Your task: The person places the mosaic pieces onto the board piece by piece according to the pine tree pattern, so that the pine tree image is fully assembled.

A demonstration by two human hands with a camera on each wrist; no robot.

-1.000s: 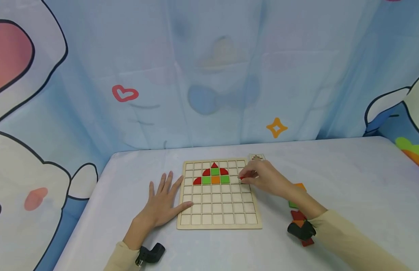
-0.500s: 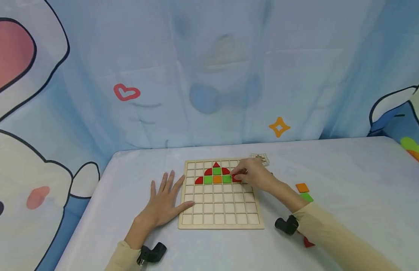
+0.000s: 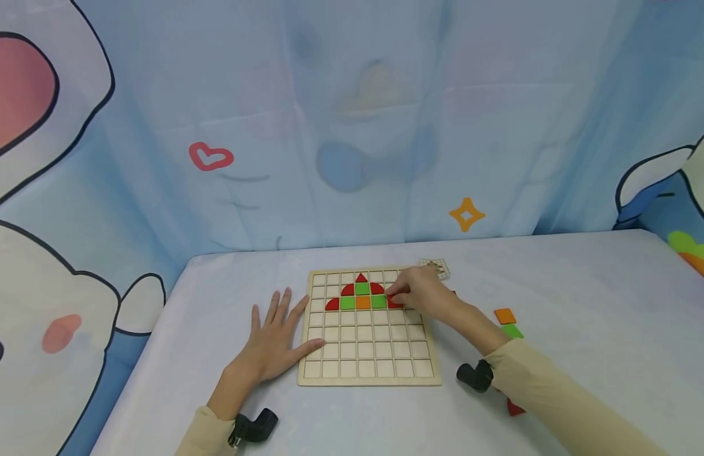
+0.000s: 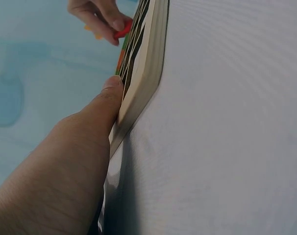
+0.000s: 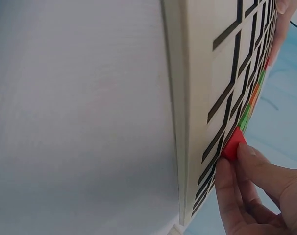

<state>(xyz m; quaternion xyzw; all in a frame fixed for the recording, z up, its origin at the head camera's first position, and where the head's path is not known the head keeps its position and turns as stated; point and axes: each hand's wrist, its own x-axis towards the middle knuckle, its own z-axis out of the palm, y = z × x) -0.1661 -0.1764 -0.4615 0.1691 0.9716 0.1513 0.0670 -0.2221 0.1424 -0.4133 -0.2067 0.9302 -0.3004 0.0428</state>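
Note:
A wooden grid board [image 3: 369,382] lies on the table, with red, green and orange pieces set in its upper cells. My left hand [image 3: 272,345] rests at the board's left edge, fingers spread, thumb on the rim. In the right wrist view, my right hand [image 5: 256,188] pinches a small red piece [image 5: 233,144] between thumb and fingers. That piece sits at the cell just right of a green square [image 3: 378,301]; its full outline is partly hidden by the fingers. On the row's far left is a red rounded piece [image 3: 332,304].
A small pattern card [image 3: 440,268] lies behind the right hand. Right of the board are an orange square [image 3: 504,316], a green piece [image 3: 511,330] and a red piece [image 3: 515,408], some loose pieces partly hidden by the right sleeve. A blue curtain [image 3: 352,126] hangs behind the table.
My right hand has moved left from the board's right edge to beside the green square, carrying the red piece, and then stays nearly still. The left hand keeps its place.

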